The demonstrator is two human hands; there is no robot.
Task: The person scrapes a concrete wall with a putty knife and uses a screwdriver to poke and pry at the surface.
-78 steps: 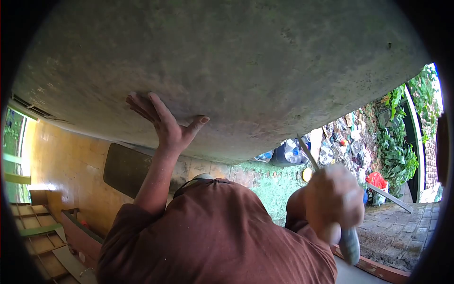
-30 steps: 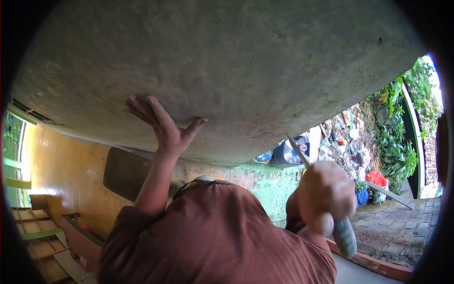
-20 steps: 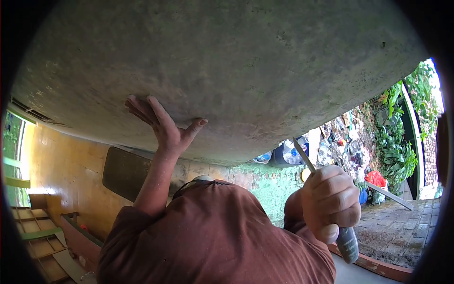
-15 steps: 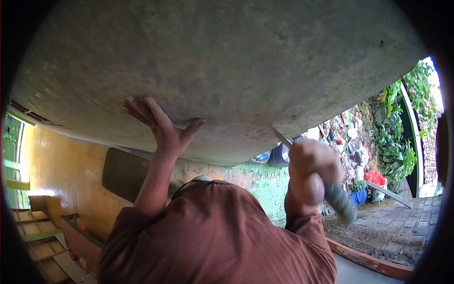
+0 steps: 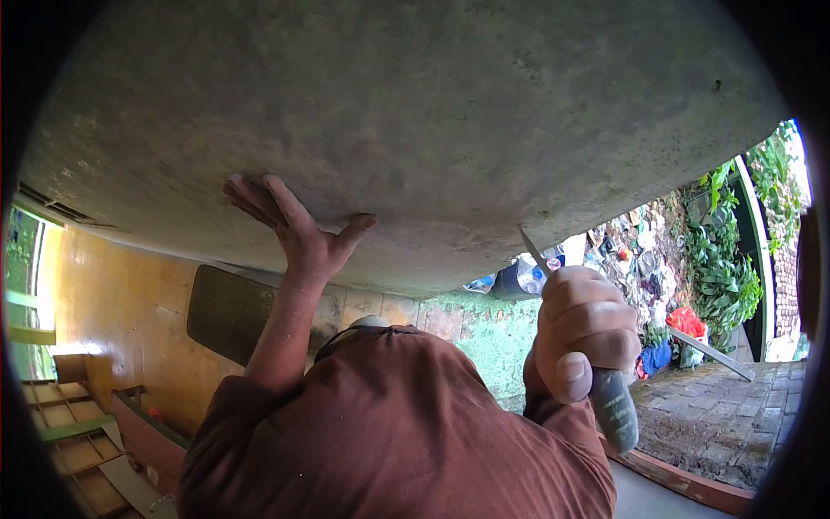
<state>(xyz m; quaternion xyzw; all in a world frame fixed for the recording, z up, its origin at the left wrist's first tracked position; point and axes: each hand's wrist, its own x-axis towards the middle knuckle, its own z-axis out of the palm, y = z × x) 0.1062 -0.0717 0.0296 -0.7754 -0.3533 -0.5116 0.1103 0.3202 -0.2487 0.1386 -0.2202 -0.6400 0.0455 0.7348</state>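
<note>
A large grey-green, stained, rough surface (image 5: pixel 415 112) fills the upper view. My left hand (image 5: pixel 307 238) rests against it with the fingers and thumb spread, holding nothing. In a closed fist, my right hand (image 5: pixel 588 324) grips a hand tool by its dark, rounded handle (image 5: pixel 615 411). Its thin, tapering metal blade (image 5: pixel 533 249) points up and left from the fist. The blade's tip meets or nearly meets the lower right part of the surface, near a scuffed patch. Most of the handle is hidden inside the fist.
Heaped rubbish and plastic bags (image 5: pixel 640 268) lie at the right, beside leafy plants (image 5: pixel 726 268) and brick paving (image 5: pixel 718 411). A dark panel (image 5: pixel 226 316) stands against a yellow wall (image 5: pixel 130 294) at the left. Wooden shelving (image 5: pixel 78 450) is at lower left.
My right hand and the tool have shifted slightly right, and the blade tip has moved right along the surface. The handle has swung to a steeper angle. My left hand stays in place.
</note>
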